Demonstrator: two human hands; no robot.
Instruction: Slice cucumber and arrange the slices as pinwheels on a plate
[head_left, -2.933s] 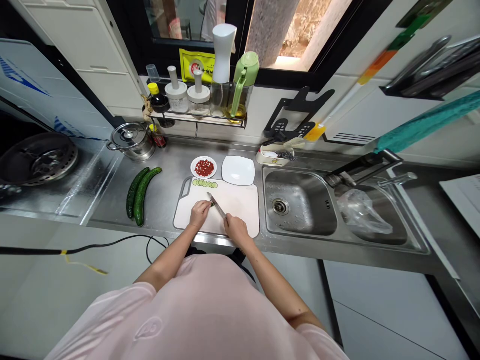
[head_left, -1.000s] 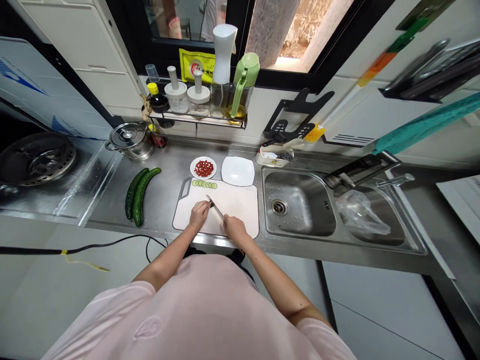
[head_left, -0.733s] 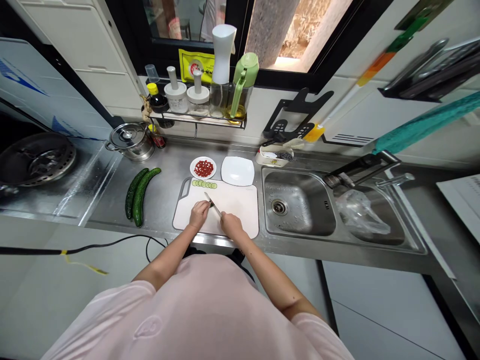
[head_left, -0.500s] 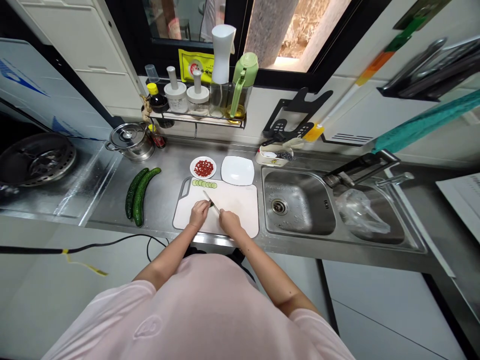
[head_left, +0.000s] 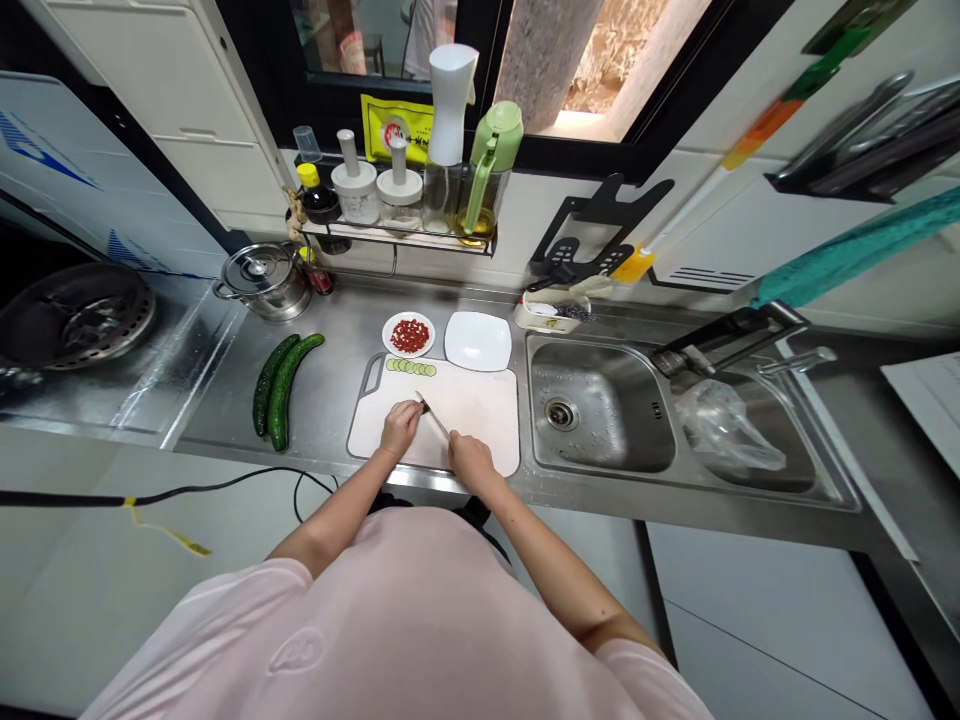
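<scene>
My right hand (head_left: 471, 462) is closed round the handle of a knife (head_left: 435, 417), whose blade points up and left over the white cutting board (head_left: 487, 410). My left hand (head_left: 401, 428) is closed at the board's middle, its fingertips on a small dark green piece (head_left: 425, 407), probably cucumber, mostly hidden by the fingers. The blade lies right beside that piece. Along the board's top edge runs a row of thin, pale green cucumber slices (head_left: 411, 368). Two whole cucumbers (head_left: 283, 390) lie on the steel counter, left of the board.
Behind the board stand a small plate of chopped red pieces (head_left: 409, 335) and a white square plate (head_left: 478, 341). To the right is a steel sink (head_left: 600, 400); a lidded pot (head_left: 264, 282) sits at back left. A condiment rack (head_left: 397, 235) hangs on the wall.
The knife and my right hand have shifted slightly right and down, and the blade has drawn back a little. My left hand stays nearly in place on the small piece.
</scene>
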